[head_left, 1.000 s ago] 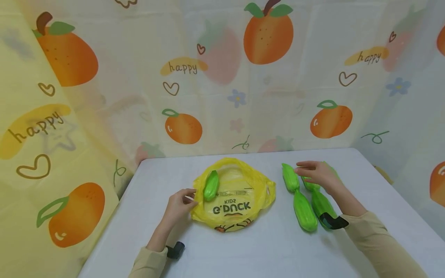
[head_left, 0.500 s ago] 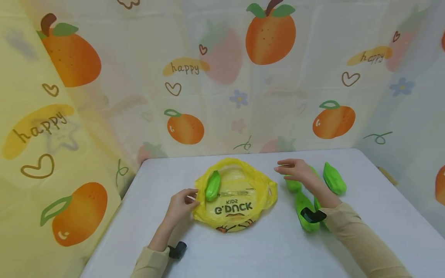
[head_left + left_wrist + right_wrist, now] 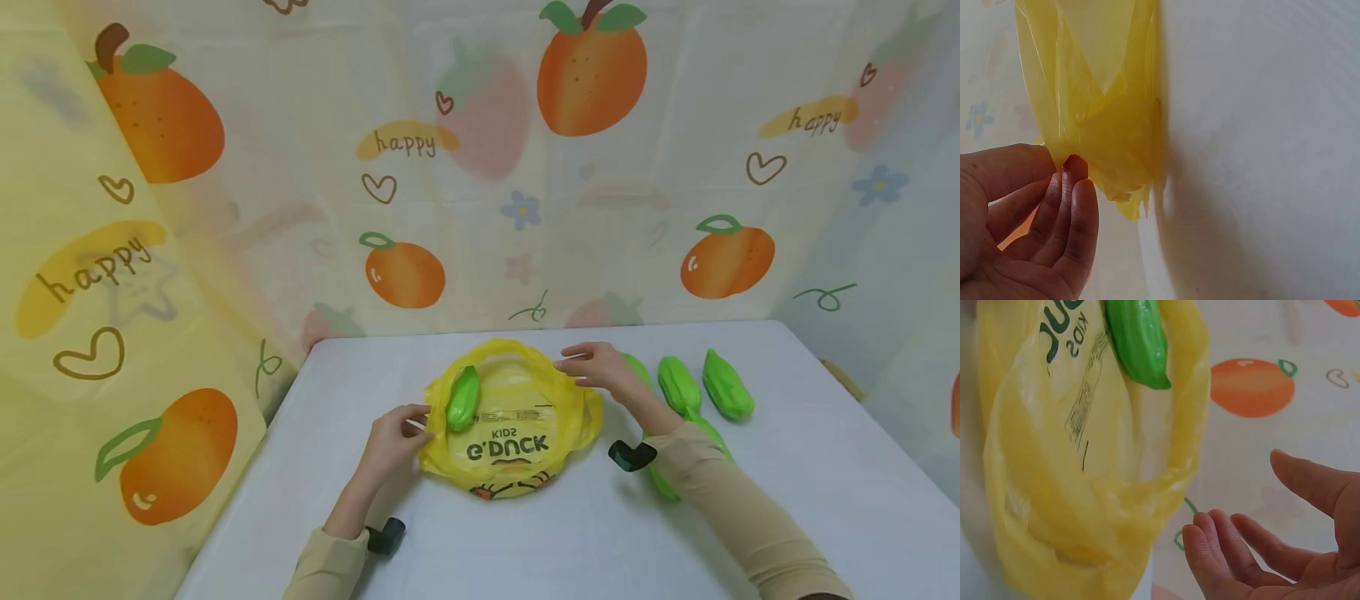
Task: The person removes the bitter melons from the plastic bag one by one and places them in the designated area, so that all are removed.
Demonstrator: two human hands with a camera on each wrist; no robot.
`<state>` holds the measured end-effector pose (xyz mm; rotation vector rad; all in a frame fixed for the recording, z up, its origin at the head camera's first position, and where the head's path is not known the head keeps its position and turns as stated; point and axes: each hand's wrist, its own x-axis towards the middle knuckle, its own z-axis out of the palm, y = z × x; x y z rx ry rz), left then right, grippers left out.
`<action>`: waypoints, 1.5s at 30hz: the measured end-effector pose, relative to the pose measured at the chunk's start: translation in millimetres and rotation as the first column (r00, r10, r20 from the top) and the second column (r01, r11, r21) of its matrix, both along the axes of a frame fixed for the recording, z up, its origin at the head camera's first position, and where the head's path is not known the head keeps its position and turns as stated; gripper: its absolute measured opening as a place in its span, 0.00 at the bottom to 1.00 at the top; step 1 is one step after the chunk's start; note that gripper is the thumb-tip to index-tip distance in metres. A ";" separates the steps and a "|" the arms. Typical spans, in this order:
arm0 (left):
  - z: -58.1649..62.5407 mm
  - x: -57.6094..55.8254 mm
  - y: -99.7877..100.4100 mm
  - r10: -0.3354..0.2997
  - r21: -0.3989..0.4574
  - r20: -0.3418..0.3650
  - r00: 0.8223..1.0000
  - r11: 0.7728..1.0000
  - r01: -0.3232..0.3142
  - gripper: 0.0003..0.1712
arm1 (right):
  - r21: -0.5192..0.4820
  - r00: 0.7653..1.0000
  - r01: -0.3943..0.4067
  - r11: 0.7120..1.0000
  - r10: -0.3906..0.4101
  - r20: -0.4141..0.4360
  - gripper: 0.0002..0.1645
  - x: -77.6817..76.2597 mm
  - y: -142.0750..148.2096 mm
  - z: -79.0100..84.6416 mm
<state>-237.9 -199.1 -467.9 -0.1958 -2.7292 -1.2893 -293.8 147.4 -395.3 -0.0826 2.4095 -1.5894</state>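
Note:
A yellow plastic bag [image 3: 517, 387] printed with upside-down lettering lies on the table, its mouth spread wide. Inside it, toward the left, rests a green ridged vegetable-shaped piece [image 3: 463, 400], also seen in the right wrist view [image 3: 1138, 344]. My left hand [image 3: 396, 437] pinches the bag's left edge between thumb and fingertips, as the left wrist view shows on the gathered plastic [image 3: 1110, 131]. At the bag's upper right rim, my right hand [image 3: 600, 368] hovers with fingers extended and holds nothing.
Several similar green pieces lie right of the bag, partly hidden by the right forearm: one piece [image 3: 727, 386] at the far right, another [image 3: 679, 385] beside it. A patterned fruit-print curtain [image 3: 480, 208] hangs behind the white table [image 3: 465, 550].
My right hand has moved left, from over the green pieces to the bag's right rim. The left hand keeps its hold on the left edge. The view has shifted slightly.

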 end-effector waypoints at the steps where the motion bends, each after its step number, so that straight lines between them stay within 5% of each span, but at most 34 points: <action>1: 0.4 0.2 0.0 0.001 -0.001 0.002 1.000 1.000 -0.001 0.22 | -0.001 1.000 0.005 1.000 -0.005 0.003 0.32 -1.4 -4.2 -0.2; 18: -1.6 -0.9 -0.9 -0.015 0.000 0.000 1.000 1.000 0.015 0.22 | -0.007 1.000 -0.013 1.000 0.013 0.008 0.32 -20.0 -62.1 -19.7; 45: -3.4 -2.3 -3.5 -0.027 0.018 0.000 1.000 0.999 0.027 0.21 | 0.003 0.996 0.018 1.000 -0.018 0.091 0.33 -26.9 -129.7 -48.8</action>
